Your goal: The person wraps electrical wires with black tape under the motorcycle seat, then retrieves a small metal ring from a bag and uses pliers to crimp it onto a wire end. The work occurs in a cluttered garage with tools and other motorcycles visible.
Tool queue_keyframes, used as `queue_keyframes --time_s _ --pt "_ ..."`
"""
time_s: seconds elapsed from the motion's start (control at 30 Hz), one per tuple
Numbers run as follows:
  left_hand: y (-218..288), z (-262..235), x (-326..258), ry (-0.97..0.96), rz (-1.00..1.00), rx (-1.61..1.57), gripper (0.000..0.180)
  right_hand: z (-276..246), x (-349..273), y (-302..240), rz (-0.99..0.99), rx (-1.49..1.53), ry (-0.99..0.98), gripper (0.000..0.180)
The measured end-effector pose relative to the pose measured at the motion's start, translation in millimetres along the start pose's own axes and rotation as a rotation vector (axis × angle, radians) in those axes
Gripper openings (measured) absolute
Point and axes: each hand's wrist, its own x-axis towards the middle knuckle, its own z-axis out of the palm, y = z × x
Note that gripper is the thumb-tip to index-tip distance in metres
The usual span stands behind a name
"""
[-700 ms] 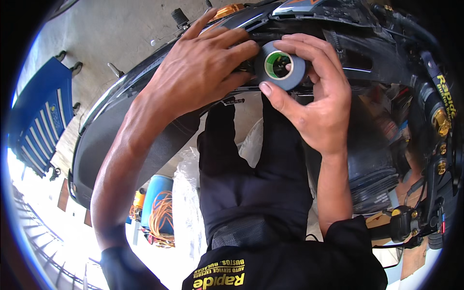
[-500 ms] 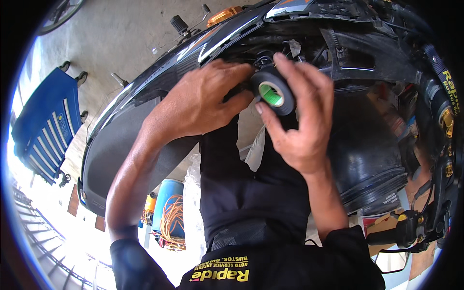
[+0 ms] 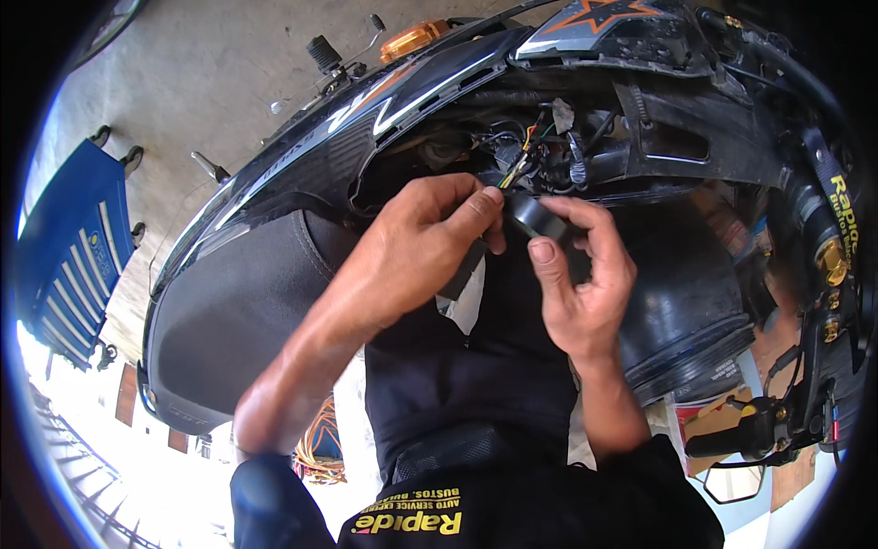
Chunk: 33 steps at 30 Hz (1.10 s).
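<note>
Our right hand (image 3: 581,293) pinches black tape roll (image 3: 538,218); left hand (image 3: 416,247) closed on pulled tape end, kept taut beside wire bundle (image 3: 526,156) in scooter fairing (image 3: 366,119).

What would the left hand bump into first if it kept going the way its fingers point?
Probably the roll of black tape in the right hand; the left hand fingertips already sit beside it. Depth is hard to judge here.

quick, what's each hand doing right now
left hand: closed, pinching the loose end of black tape
right hand: closed, holding the black tape roll
</note>
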Motion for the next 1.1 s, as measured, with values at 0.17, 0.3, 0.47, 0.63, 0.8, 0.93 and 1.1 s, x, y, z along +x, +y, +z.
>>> queue_keyframes --time_s 0.17,0.3,0.47,0.63,0.8,0.93,1.1 --pt "1.4 18.6 -9.1 0.095 -0.014 -0.365 0.037 -3.0 14.8 -10.4 0.121 -0.123 -0.131 0.032" --pt "-1.6 28.3 -9.6 0.004 -0.076 -0.775 0.039 15.1 17.9 -2.2 0.145 -0.028 -0.109 0.038" --pt "-9.6 31.4 -8.9 -0.182 -0.170 -1.130 0.046 13.1 33.5 1.5 0.239 -0.029 -0.194 0.033" --pt "-21.9 67.8 -5.3 -0.021 -0.010 -1.265 0.027 -6.3 52.5 -26.4 0.364 -0.311 -0.035 0.026" --pt "-25.5 80.9 5.4 0.149 0.111 -1.205 0.026 6.0 104.7 -70.2 -0.075 -0.552 -0.328 0.034" --pt "-38.8 69.2 11.6 0.134 0.067 -1.054 0.020 21.6 119.5 -75.2 0.012 -0.517 -0.433 0.033" --pt "-36.8 21.9 17.7 -0.058 0.005 -1.281 0.027 -17.8 101.4 -42.5 0.148 -0.153 -0.301 0.033"
